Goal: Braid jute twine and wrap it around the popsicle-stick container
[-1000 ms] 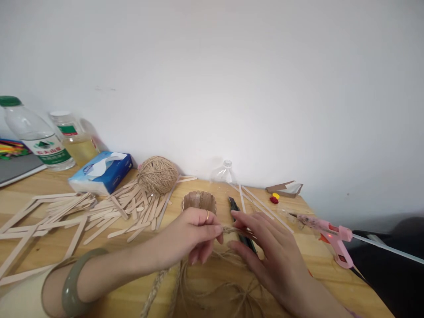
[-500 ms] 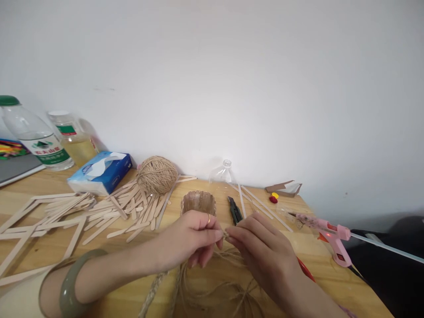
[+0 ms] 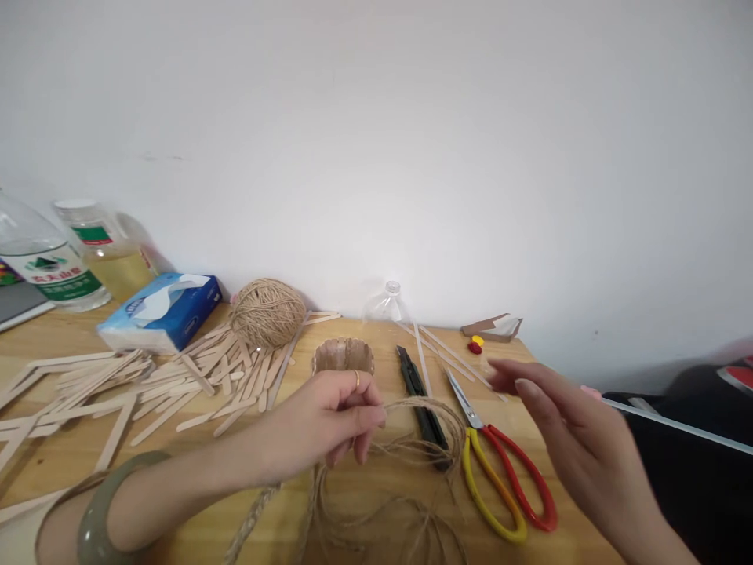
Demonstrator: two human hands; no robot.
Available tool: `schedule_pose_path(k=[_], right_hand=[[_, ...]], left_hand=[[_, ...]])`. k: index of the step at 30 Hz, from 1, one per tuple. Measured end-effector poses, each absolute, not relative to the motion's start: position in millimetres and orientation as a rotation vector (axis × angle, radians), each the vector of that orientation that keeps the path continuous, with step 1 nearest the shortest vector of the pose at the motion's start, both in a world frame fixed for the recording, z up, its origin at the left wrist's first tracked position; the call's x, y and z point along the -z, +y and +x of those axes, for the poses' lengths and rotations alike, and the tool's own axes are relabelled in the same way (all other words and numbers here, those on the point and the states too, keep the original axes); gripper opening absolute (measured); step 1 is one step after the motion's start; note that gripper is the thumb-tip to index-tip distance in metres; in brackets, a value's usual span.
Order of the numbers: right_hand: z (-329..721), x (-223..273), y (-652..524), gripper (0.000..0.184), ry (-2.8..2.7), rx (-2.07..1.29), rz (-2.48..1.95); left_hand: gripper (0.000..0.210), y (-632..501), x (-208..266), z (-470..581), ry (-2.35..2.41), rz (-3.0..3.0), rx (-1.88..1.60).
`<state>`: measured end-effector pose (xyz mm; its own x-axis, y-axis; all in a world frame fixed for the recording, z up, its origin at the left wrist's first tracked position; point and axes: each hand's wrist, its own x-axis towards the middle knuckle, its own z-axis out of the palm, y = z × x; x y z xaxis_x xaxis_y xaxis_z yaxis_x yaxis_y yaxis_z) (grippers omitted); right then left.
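My left hand (image 3: 338,416) is closed in a pinch on strands of jute twine (image 3: 438,406) in the middle of the head view. Loops of this twine trail right and down onto the table. Just behind the hand stands a small cup of wooden sticks (image 3: 343,355), its lower part covered. A braided twine cord (image 3: 252,522) hangs below the forearm. My right hand (image 3: 580,435), empty with fingers stretched out, is at the right, over the pink glue gun (image 3: 590,393), which it mostly hides. Scissors (image 3: 485,443) with one yellow and one red handle lie to its left.
A dark utility knife (image 3: 419,392) lies partly under the twine. Wooden craft sticks (image 3: 200,373), a twine ball (image 3: 269,312), a tissue pack (image 3: 161,314) and bottles (image 3: 59,275) fill the left. A cut clear bottle top (image 3: 388,302) stands by the wall.
My right hand has let go of the twine and moved right to the glue gun, uncovering the scissors and knife. My left hand still pinches the twine. The view has shifted slightly right.
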<state>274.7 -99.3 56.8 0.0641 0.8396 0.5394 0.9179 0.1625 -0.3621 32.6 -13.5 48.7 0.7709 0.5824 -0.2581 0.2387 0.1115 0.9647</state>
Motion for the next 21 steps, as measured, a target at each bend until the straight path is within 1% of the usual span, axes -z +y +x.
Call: schedule_pose_path(k=[1, 3, 7, 9, 12, 14, 16, 21], right_hand=[[286, -54, -106, 0.033, -1.727, 0.22, -1.808], [306, -44, -120, 0.037, -1.705, 0.318, -1.998], [323, -9, -141, 0.043, -1.839, 0.404, -2.191], [323, 11, -145, 0.034, -1.974, 0.397, -2.152], [319, 40, -145, 0.026, -2.106, 0.538, -2.032], [320, 54, -144, 0.021, -2.122, 0.594, -2.028], [323, 60, -144, 0.019, -2.095, 0.507, -2.062], [327, 50, -142, 0.036, -1.964, -0.027, -2.203]], left_hand=[[0.025, -13, -48, 33, 0.7, 1.458, -0.282], [0.025, -13, -47, 33, 0.705, 1.442, -0.275], [0.025, -12, -43, 37, 0.729, 1.446, -0.297], [0.023, -11, -41, 40, 0.718, 1.449, -0.346], [0.021, -11, -42, 42, 0.702, 1.425, -0.402], [0.025, -12, -43, 43, 0.719, 1.376, -0.423], [0.032, -12, -44, 43, 0.746, 1.324, -0.454], [0.032, -14, -43, 43, 0.814, 1.263, -0.55]])
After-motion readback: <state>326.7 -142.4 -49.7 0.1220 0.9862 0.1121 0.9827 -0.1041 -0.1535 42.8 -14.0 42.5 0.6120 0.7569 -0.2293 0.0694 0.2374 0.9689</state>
